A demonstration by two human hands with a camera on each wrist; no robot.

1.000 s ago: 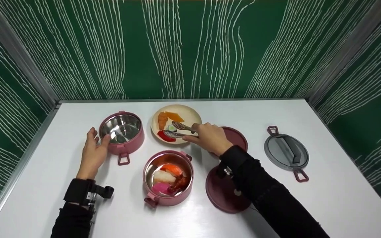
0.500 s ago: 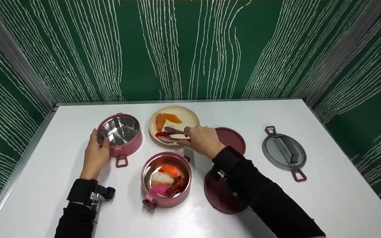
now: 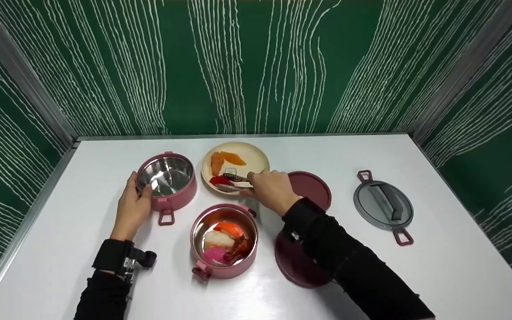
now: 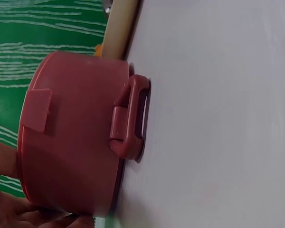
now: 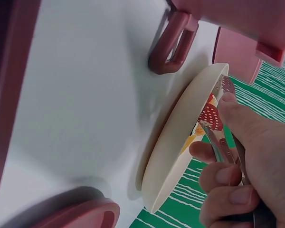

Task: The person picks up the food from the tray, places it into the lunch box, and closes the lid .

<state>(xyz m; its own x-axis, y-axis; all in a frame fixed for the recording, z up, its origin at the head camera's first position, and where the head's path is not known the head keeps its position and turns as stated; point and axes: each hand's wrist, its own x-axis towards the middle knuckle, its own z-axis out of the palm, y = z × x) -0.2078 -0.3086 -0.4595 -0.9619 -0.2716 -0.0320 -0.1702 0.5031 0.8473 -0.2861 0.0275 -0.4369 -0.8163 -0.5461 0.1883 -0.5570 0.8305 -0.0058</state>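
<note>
My left hand (image 3: 139, 194) grips the left wall of an empty pink steel-lined bowl (image 3: 166, 178); the left wrist view shows that bowl's pink side (image 4: 71, 142) and its loop handle (image 4: 130, 118). In my right hand (image 3: 251, 184) I hold metal tongs (image 3: 231, 182), their tips low over a cream plate (image 3: 256, 155), beside a red food piece (image 3: 217, 180). Orange pieces (image 3: 220, 159) lie at the plate's back. In the right wrist view the tongs (image 5: 218, 128) are nearly closed at the plate (image 5: 175, 152) rim. I cannot tell whether they clamp the red piece.
A second pink bowl (image 3: 247, 258) near the front holds several sushi pieces. Two maroon lids (image 3: 311, 186) (image 3: 298, 264) lie right of it, partly under my right forearm. A grey lid with a handle (image 3: 384, 206) lies at the right. Green patterned walls close in the white table (image 3: 438, 249).
My left hand closed round the empty bowl's wall, and the bowl shifted slightly right. The tongs slid left across the plate towards the red piece and their tips narrowed.
</note>
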